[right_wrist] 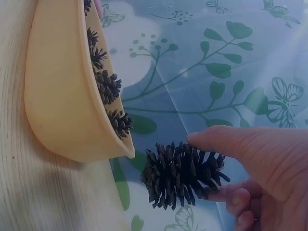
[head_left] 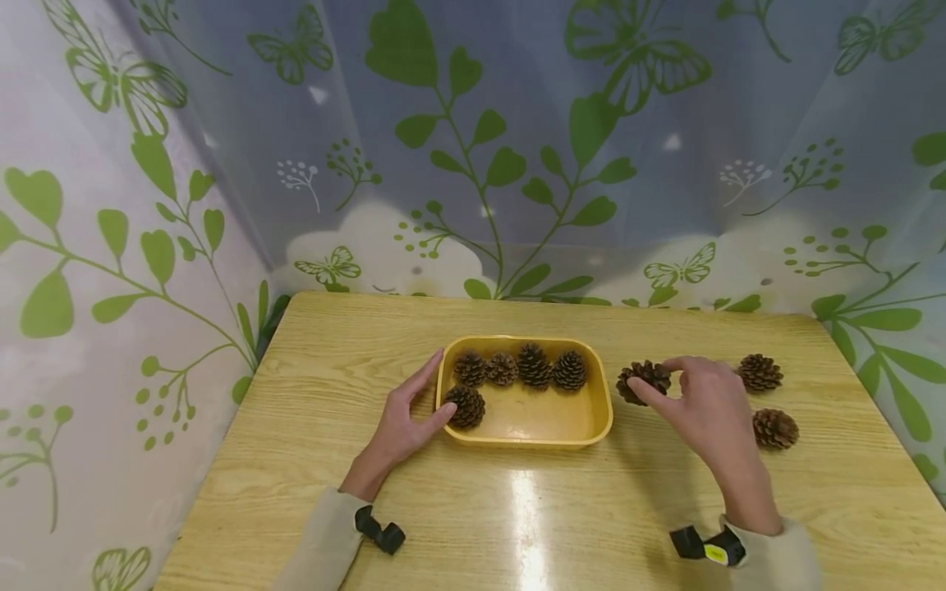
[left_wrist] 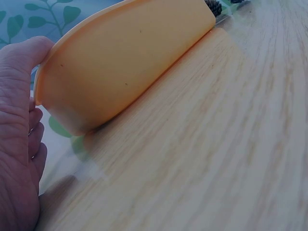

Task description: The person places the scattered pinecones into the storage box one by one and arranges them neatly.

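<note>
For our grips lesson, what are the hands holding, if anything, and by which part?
The right hand pinches a rounded brown woody pine cone by its scaly sides; the left hand grips the yellow rectangular plastic box by its left rim.

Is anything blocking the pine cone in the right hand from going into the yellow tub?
No loose thing shows between the pine cone in the right hand and the yellow tub. Only the tub's right rim stands there, so the cone probably has to go over it.
</note>
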`<action>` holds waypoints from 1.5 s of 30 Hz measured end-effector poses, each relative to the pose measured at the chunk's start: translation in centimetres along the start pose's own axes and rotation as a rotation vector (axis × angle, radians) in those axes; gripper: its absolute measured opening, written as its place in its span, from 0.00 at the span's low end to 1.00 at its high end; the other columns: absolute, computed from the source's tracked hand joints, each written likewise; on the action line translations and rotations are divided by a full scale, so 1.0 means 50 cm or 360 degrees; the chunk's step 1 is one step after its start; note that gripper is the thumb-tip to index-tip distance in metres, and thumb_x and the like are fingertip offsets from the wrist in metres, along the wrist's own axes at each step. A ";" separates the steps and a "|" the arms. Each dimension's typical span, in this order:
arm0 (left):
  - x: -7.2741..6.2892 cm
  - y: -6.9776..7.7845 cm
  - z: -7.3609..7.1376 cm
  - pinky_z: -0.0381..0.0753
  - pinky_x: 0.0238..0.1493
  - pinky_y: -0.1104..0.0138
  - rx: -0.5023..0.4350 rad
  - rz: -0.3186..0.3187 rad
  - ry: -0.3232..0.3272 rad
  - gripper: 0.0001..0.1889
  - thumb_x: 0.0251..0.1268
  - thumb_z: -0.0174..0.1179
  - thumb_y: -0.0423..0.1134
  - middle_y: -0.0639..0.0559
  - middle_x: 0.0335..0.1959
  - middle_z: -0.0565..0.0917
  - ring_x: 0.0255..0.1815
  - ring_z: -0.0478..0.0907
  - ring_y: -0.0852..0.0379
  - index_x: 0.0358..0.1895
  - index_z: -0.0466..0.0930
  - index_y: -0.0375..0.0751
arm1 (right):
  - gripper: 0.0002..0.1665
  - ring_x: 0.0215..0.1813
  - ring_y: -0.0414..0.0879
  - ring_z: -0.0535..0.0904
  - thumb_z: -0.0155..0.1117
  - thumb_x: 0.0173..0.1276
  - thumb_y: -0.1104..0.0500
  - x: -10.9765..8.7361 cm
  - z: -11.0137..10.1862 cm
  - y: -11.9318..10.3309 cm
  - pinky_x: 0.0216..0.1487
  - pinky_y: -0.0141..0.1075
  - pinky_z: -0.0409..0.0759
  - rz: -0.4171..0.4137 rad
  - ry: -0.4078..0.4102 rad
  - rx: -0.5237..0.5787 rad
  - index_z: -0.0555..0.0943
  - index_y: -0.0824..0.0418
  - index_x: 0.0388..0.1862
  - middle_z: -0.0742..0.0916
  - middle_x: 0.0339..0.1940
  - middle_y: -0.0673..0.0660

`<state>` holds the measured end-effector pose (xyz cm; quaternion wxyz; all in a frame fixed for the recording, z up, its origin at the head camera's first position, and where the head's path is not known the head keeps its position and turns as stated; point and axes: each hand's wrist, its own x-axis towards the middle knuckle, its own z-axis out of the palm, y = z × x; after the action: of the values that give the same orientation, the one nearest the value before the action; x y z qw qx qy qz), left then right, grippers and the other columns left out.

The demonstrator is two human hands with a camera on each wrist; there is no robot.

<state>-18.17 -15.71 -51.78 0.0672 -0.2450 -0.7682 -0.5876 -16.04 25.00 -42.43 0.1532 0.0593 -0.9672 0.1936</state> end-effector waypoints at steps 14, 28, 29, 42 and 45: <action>-0.001 -0.001 0.000 0.59 0.81 0.62 -0.0004 -0.0026 0.0009 0.40 0.66 0.66 0.27 0.31 0.80 0.63 0.82 0.59 0.38 0.80 0.59 0.28 | 0.35 0.27 0.52 0.71 0.74 0.66 0.37 0.013 0.000 -0.030 0.33 0.46 0.68 -0.0004 -0.0058 0.0016 0.88 0.69 0.48 0.77 0.18 0.52; -0.001 -0.002 0.000 0.60 0.81 0.63 0.0001 -0.0013 0.0004 0.40 0.65 0.66 0.26 0.30 0.79 0.63 0.81 0.59 0.37 0.80 0.60 0.27 | 0.31 0.29 0.50 0.70 0.77 0.64 0.39 0.019 0.024 -0.064 0.34 0.44 0.68 -0.0069 -0.0100 0.0078 0.88 0.67 0.47 0.78 0.22 0.52; -0.001 -0.003 0.000 0.60 0.81 0.63 0.0002 -0.0013 0.0004 0.40 0.65 0.66 0.26 0.30 0.79 0.64 0.81 0.59 0.37 0.80 0.60 0.27 | 0.31 0.28 0.49 0.70 0.77 0.64 0.39 0.019 0.028 -0.066 0.35 0.44 0.68 -0.0081 -0.0099 0.0081 0.88 0.66 0.46 0.79 0.22 0.52; -0.008 -0.086 0.005 0.58 0.82 0.59 0.0017 0.0006 0.0016 0.43 0.67 0.68 0.32 0.49 0.82 0.63 0.83 0.58 0.48 0.83 0.59 0.46 | 0.30 0.30 0.50 0.75 0.79 0.62 0.40 0.024 0.069 -0.107 0.40 0.52 0.78 -0.0172 -0.0205 0.0087 0.89 0.65 0.45 0.79 0.20 0.51; -0.008 -0.085 0.006 0.58 0.82 0.58 0.0012 0.0028 0.0016 0.42 0.68 0.68 0.35 0.48 0.82 0.63 0.83 0.58 0.47 0.83 0.59 0.46 | 0.29 0.35 0.56 0.80 0.80 0.61 0.41 0.023 0.079 -0.116 0.47 0.56 0.80 -0.0198 -0.0217 0.0091 0.89 0.66 0.44 0.83 0.22 0.53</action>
<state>-19.72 -16.35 -55.71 0.0772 -0.2485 -0.7680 -0.5852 -17.22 18.03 -43.47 0.0970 0.1367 -0.9639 0.2067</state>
